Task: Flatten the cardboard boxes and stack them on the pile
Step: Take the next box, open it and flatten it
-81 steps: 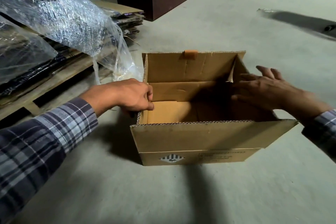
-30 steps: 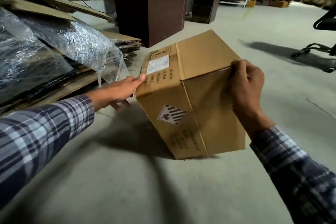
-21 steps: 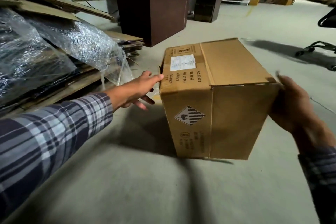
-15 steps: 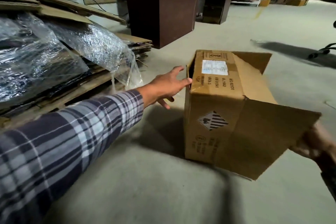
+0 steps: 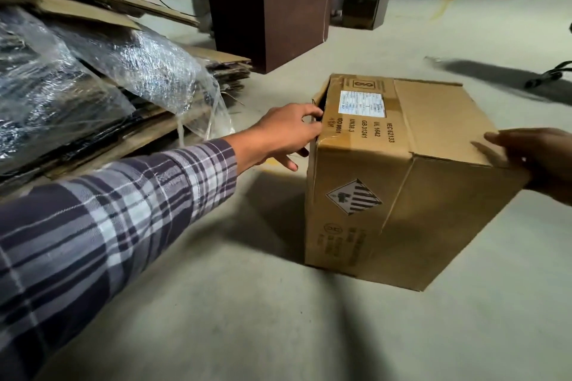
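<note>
From the head camera, the cardboard box [image 5: 387, 179] stands on the concrete floor [image 5: 247, 318], its labelled side turned up. The left hand [image 5: 288, 133] has its grip closed on the box's upper left edge, finger and thumb pinching the cardboard. The right hand [image 5: 538, 161] grips the box's far right corner, thumb lying on top. The pile of flattened cardboard [image 5: 102, 9] lies to the left, partly under crumpled plastic wrap [image 5: 139, 68].

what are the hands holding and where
The cardboard box: left hand pinches its top left edge, right hand grips its top right corner.
</note>
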Motion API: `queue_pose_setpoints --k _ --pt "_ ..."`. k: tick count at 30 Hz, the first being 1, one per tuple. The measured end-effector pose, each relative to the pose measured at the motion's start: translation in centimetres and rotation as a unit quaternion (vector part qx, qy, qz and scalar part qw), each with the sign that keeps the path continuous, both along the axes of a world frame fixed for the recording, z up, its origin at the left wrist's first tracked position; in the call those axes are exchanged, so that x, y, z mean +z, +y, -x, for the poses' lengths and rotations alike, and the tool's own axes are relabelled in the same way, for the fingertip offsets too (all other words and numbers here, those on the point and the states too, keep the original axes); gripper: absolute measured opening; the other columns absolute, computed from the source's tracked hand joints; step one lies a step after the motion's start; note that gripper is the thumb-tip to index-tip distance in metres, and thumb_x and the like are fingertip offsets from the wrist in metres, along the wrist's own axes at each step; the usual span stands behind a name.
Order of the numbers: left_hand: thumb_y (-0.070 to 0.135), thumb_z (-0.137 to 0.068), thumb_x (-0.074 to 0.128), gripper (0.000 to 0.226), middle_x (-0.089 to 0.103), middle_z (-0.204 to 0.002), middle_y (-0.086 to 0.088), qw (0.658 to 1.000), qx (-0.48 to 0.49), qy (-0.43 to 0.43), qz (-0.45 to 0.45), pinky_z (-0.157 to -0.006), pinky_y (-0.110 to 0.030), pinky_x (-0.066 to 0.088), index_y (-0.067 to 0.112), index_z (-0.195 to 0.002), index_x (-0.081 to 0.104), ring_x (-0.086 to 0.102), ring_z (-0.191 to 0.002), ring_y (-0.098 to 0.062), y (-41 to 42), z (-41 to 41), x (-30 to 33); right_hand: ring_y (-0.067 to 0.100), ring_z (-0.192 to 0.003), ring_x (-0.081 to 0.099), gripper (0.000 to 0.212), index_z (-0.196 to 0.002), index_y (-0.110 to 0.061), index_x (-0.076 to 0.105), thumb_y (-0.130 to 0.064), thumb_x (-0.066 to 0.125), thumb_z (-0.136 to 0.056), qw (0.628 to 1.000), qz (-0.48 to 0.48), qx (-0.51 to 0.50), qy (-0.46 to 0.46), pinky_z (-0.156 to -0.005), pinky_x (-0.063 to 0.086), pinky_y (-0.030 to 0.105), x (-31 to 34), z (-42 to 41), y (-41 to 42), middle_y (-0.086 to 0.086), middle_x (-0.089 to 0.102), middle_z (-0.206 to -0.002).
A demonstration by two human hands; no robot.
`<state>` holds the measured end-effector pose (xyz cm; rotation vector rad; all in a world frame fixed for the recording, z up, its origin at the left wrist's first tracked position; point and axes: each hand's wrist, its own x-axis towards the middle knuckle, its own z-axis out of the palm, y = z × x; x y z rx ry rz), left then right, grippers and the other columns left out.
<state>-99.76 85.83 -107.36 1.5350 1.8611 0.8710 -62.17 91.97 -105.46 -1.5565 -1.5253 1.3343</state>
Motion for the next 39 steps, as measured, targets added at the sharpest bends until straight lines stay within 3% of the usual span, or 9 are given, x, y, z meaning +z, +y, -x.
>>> queue_pose_setpoints --k 4,7,11,15,20,25,29,35,39 --pt "0.048 -0.101 0.051 0.046 0.063 -0.128 0.002 0.994 -0.023 0.098 -0.033 -0.066 -0.038 0.067 0.041 -0.146 0.053 0.071 -0.097 -0.017 0.3 -0.2 -0.1 0.027 -0.124 0.054 0.081 -0.153 -0.022 0.049 -0.064 0.069 -0.086 0.967 -0.163 0.032 -0.191 -0.11 0.041 0.047 3.8 6.5 -1.9 0.007 0.059 -0.142" --pt "0.057 -0.1 0.043 0.045 0.052 -0.138 0.001 0.969 -0.056 0.23 -0.066 -0.098 -0.039 0.05 0.045 -0.141 0.057 0.055 -0.127 -0.022 0.7 0.8 -0.2 0.03 -0.142 0.048 0.068 -0.155 -0.029 0.047 -0.067 0.046 -0.099 0.911 -0.278 0.13 -0.275 -0.113 0.038 0.046 4.6 12.7 -3.9 0.006 0.047 -0.16" --pt "0.079 -0.088 0.028 0.065 0.02 -0.168 0.009 0.944 -0.126 0.303 -0.04 -0.116 -0.056 0.04 0.052 -0.143 0.049 0.029 -0.153 -0.027 0.4 2.7 0.1 0.032 -0.134 0.053 0.092 -0.156 -0.019 0.039 -0.08 0.053 -0.088 0.806 -0.341 0.325 -0.358 -0.108 0.047 0.046 3.5 20.0 -5.8 0.01 0.051 -0.154" --pt "0.068 -0.101 0.033 0.052 0.013 -0.17 0.014 0.914 -0.15 0.374 -0.044 -0.114 -0.061 0.038 0.05 -0.149 0.045 0.02 -0.152 -0.029 -0.9 3.7 0.8 0.03 -0.118 0.057 0.087 -0.15 -0.017 0.03 -0.064 0.068 -0.088 0.729 -0.393 0.311 -0.467 -0.087 0.055 0.046 0.7 21.9 -5.7 0.009 0.058 -0.131" --pt "0.067 -0.097 0.043 0.045 0.051 -0.138 0.005 0.87 -0.203 0.444 -0.064 -0.112 -0.056 0.026 0.036 -0.125 0.06 0.033 -0.139 -0.026 -1.1 2.6 1.9 0.025 -0.09 0.048 0.071 -0.133 -0.016 0.032 -0.037 0.08 -0.084 0.705 -0.342 0.356 -0.509 -0.072 0.04 0.036 2.4 20.8 -3.9 0.004 0.052 -0.106" --pt "0.043 -0.095 0.06 0.04 0.053 -0.126 0.007 0.876 -0.245 0.411 -0.068 -0.112 -0.055 0.024 0.033 -0.134 0.055 0.039 -0.131 -0.022 -0.5 2.1 2.1 0.03 -0.091 0.059 0.055 -0.119 -0.022 0.029 -0.031 0.074 -0.088 0.692 -0.317 0.394 -0.516 -0.078 0.056 0.05 3.1 19.9 -2.3 0.009 0.06 -0.107" --pt "0.016 -0.094 0.061 0.023 0.046 -0.104 0.011 0.901 -0.224 0.353 -0.114 -0.116 -0.05 0.025 0.03 -0.11 0.053 0.048 -0.125 -0.019 -0.5 3.0 1.5 0.033 -0.091 0.058 0.051 -0.119 -0.02 0.031 -0.031 0.072 -0.09 0.672 -0.339 0.398 -0.524 -0.081 0.055 0.054 3.6 20.9 -1.4 0.01 0.058 -0.107" --pt "0.026 -0.091 0.072 0.075 0.053 -0.144 -0.001 0.904 -0.138 0.388 -0.116 -0.124 -0.058 0.021 0.021 -0.154 0.032 0.041 -0.145 -0.027 0.1 5.6 -0.7 0.041 -0.126 0.049 0.126 -0.157 -0.027 0.014 -0.066 0.09 -0.064 0.697 -0.384 0.303 -0.524 -0.097 0.053 0.049 1.9 23.4 0.2 0.014 0.032 -0.151" --pt "0.038 -0.09 0.073 0.08 0.037 -0.163 -0.006 0.848 -0.102 0.508 -0.114 -0.124 -0.062 0.018 0.021 -0.157 0.033 0.022 -0.155 -0.034 0.2 6.6 -1.9 0.043 -0.128 0.051 0.106 -0.154 -0.024 0.023 -0.071 0.075 -0.075 0.647 -0.408 0.26 -0.589 -0.085 0.054 0.047 -0.6 24.8 1.0 0.014 0.045 -0.148"
